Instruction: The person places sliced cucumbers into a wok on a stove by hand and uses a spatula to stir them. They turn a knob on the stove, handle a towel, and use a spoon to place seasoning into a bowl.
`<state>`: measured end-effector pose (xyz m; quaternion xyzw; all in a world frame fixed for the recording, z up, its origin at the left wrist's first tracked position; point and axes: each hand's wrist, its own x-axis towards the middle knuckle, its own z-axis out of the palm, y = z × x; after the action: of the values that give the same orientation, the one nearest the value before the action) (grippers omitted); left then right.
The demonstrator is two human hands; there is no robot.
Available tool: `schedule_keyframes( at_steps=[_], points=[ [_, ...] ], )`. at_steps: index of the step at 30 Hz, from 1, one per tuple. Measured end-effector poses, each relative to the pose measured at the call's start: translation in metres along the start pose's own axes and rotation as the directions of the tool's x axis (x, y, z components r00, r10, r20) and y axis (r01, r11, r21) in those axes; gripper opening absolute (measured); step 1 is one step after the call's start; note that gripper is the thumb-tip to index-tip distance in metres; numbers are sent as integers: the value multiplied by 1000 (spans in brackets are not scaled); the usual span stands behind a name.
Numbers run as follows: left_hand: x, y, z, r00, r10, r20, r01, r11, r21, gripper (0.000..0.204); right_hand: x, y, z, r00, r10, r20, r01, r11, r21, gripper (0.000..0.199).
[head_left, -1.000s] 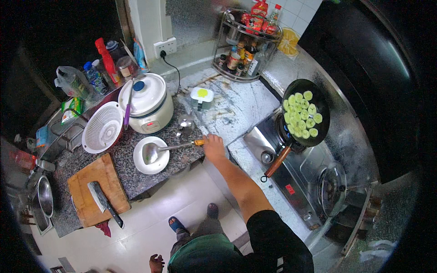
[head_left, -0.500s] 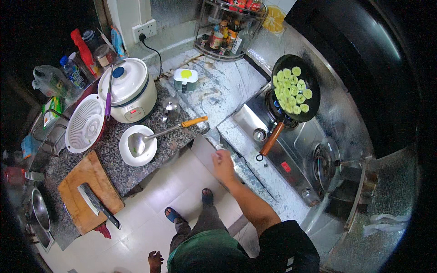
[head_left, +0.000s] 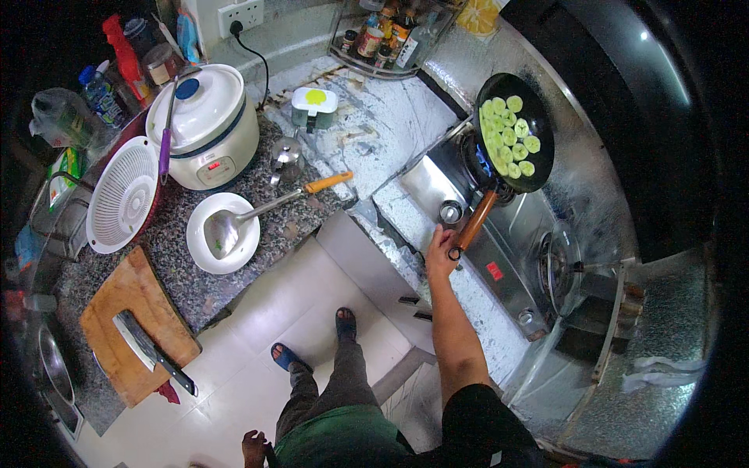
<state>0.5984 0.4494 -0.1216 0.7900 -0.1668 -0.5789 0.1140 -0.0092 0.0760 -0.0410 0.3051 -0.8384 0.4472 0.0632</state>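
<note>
My right hand point(head_left: 441, 251) reaches over the counter's front edge beside the end of the wooden handle point(head_left: 477, 221) of a black frying pan point(head_left: 540, 125). Its fingers look stretched out; whether they touch the handle is hard to tell. Pale green cucumber slices point(head_left: 509, 134) lie in the pan, crowded toward its left side. The pan sits over a lit blue flame on a steel gas stove point(head_left: 499, 242). A round stove knob point(head_left: 450, 211) is just ahead of my fingertips. My left hand point(head_left: 253, 448) hangs low beside my leg, fingers loosely apart, partly in shadow.
On the left counter, a metal spatula point(head_left: 273, 206) rests across a white bowl point(head_left: 204, 260), near a white cooker point(head_left: 228, 148). A knife point(head_left: 153, 351) lies on a wooden cutting board point(head_left: 121, 300), beside a white strainer basket point(head_left: 125, 195). A range hood point(head_left: 616, 117) overhangs the right.
My right hand has moved forward and right, from the counter's edge to beside the pan handle, its fingers extending. The whole view has shifted slightly.
</note>
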Motion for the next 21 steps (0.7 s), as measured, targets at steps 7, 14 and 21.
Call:
schedule_keyframes(
  at_steps=[7, 14, 21],
  points=[
    [31, -55, -31, 999, -33, -9, 31, 983, -180, 37, 22, 6, -12, 976, -218, -19, 205, 941, -268, 28],
    [32, -58, -18, 989, 91, 113, -53, 949, -309, 38, 47, 5, -11, 875, -485, 9, 428, 764, -483, 36],
    [9, -21, -2, 998, 38, 58, -37, 999, -26, 39, 56, 2, -6, 863, -499, 71, 437, 670, -601, 36]
  ],
)
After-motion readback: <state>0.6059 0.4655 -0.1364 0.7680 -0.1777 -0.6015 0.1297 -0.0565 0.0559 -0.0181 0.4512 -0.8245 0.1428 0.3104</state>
